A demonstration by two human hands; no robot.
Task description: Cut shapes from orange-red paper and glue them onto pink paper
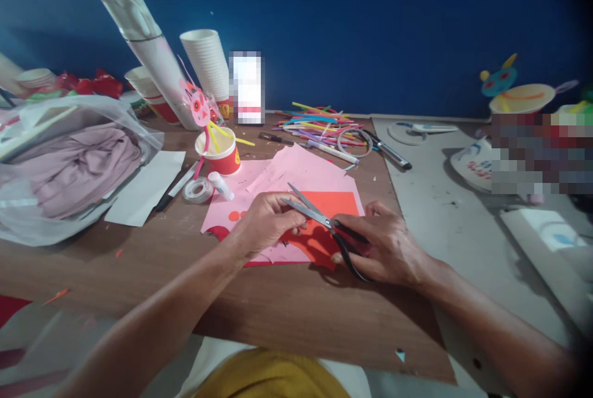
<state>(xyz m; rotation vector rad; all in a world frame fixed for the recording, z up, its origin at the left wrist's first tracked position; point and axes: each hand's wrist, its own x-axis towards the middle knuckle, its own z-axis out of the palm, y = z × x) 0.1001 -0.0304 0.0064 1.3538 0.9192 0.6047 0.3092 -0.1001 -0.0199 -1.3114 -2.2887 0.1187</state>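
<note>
My right hand grips a pair of scissors by the black handles, with the blades apart and pointing up to the left. My left hand is closed in a pinch right by the blade tips; what its fingers hold is hidden or too small to name. Below both hands lie an orange sheet and pink paper. Small orange circles rest on the pink paper left of my left hand. Behind stands a red and white paper cup with a pink paper animal head on it.
A glue stick and tape roll lie beside the cup. Coloured sticks, a marker and a cutter knife are farther back. Stacked cups and a tilted flask stand at the wall; a plastic bag sits left.
</note>
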